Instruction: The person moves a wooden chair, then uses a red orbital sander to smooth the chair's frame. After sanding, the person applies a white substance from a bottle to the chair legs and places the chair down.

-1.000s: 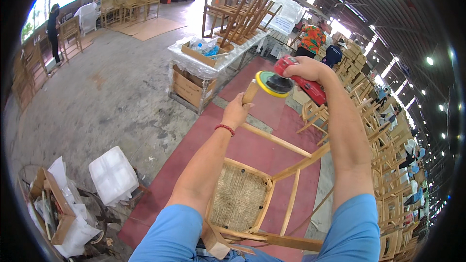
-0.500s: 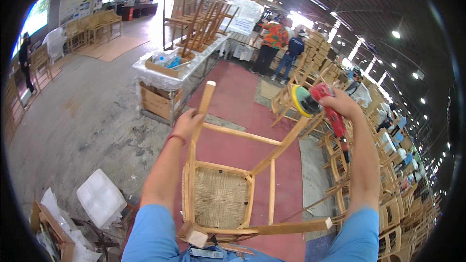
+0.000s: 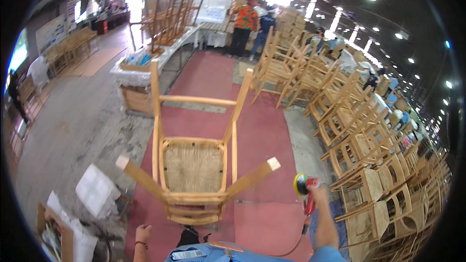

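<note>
Seeing my R grip (image 3: pixel 317 192) wrapped round the red sander (image 3: pixel 301 184); upturned chair (image 3: pixel 194 167) sits L of it, nearest leg (image 3: pixel 252 178) slanting its way, farther from L hand (image 3: pixel 143 234), whose state I can't tell.

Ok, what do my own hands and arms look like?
Your left hand is ungloved, with a thin red bracelet at the wrist. Your right hand is ungloved too, forearm bare up to a blue sleeve. The left sleeve isn't clear.

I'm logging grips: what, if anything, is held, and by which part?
The right hand holds the red sander by its body, behind the yellow-rimmed pad; the left hand holds nothing visible.
</note>
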{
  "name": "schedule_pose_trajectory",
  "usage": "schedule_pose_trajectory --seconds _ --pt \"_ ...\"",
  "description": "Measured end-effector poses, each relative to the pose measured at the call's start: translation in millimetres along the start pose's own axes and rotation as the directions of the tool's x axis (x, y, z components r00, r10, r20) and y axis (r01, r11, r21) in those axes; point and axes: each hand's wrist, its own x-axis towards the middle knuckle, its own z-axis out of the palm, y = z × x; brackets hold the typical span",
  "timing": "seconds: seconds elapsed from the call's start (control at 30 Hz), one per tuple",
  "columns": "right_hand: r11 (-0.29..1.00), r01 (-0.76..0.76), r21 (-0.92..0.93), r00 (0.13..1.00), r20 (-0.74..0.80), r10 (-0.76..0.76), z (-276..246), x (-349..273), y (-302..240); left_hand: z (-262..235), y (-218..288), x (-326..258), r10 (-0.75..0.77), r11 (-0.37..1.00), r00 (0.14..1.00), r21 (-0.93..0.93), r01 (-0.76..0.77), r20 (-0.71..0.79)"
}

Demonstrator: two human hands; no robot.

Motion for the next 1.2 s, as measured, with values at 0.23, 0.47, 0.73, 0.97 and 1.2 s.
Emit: schedule_pose_trajectory --seconds 0.23,0.47,0.73,0.97,1.2 --pt "0.974 0.04 -0.222 0.715 0.687 0.127 146 -120 124 37 75 -128 0.218 0.929 0.85 0.166 -0.331 0.479" --pt "0.839 0.508 0.197 0.131 0.944 -0.302 315 -261 46 32 87 -176 0.022 0.946 0.641 0.192 -0.261 0.767" --pt "0.87 -0.077 0.487 -0.156 0.856 -0.493 449 -422 -140 -44 89 -139 0.363 0.646 0.898 -0.762 -0.049 0.249" --pt "0.897 -0.283 0.339 -0.239 0.881 -0.408 582 -529 -279 -186 104 -17 0.276 0.411 0.947 -0.871 -0.269 -0.162" --pt "0.914 0.269 0.304 -0.363 0.911 -0.196 673 -558 -264 -308 69 -13 -0.114 0.516 0.882 -0.786 -0.34 -0.456"
